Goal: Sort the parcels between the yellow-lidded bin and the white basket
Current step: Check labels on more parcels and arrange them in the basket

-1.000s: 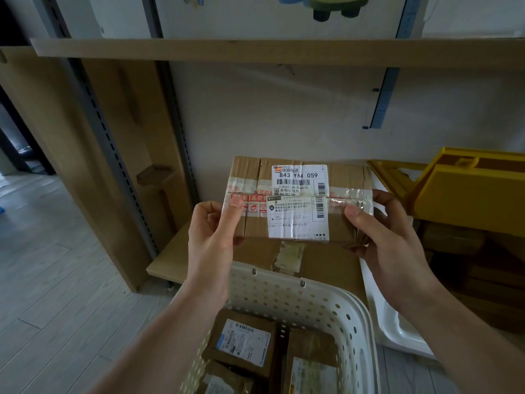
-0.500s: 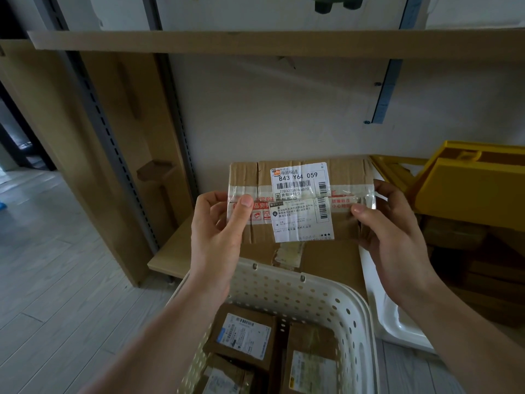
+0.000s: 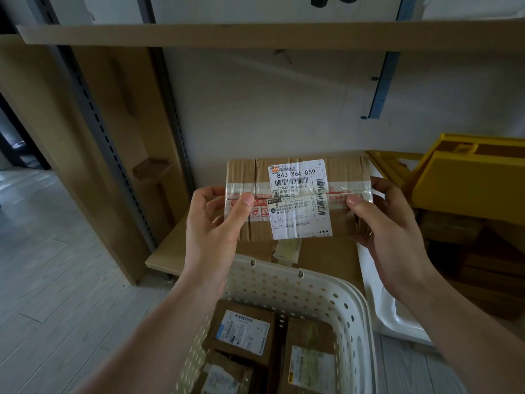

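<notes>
Both hands, left hand (image 3: 211, 223) and right hand (image 3: 389, 223), pinch the parcel (image 3: 298, 199) by its short ends above the basket (image 3: 312, 291); it looks light, stiff, tape-slick.

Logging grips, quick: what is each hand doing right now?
Left hand: grips the left end of the parcel.
Right hand: grips the parcel's right end.

Taped brown parcel (image 3: 295, 199) with white labels, held upright above white basket (image 3: 306, 291); yellow-lidded bin (image 3: 466, 183) right.
</notes>
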A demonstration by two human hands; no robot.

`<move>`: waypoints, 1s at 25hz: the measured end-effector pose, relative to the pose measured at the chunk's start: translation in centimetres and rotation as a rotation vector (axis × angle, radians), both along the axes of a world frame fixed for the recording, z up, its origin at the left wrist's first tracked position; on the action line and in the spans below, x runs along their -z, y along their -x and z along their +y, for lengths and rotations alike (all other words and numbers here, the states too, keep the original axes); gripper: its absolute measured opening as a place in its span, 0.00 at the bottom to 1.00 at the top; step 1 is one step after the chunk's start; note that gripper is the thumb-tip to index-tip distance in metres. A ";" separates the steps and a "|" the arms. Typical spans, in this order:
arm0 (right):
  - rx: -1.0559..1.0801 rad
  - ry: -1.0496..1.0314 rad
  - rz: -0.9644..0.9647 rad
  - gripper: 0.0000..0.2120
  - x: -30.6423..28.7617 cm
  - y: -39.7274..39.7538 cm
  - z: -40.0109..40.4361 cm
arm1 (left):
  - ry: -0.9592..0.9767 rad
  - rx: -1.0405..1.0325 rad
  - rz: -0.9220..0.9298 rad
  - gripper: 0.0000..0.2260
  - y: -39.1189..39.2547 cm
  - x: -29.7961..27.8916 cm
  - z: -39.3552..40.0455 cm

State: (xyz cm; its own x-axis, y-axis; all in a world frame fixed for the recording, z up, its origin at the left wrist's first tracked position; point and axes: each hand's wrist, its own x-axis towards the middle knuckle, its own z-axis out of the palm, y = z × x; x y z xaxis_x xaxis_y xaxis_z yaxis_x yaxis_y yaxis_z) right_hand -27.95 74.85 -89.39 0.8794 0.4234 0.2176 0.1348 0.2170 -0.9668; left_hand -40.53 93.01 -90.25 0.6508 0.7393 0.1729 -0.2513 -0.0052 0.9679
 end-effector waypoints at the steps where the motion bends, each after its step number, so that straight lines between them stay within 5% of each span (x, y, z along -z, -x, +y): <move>1: 0.001 0.006 -0.001 0.13 0.0 0.0 0.0 | -0.001 -0.001 0.003 0.22 0.0 0.0 0.1; 25: 0.015 0.067 -0.018 0.11 0.6 -0.3 -0.4 | -0.052 0.005 0.053 0.23 0.0 0.1 0.1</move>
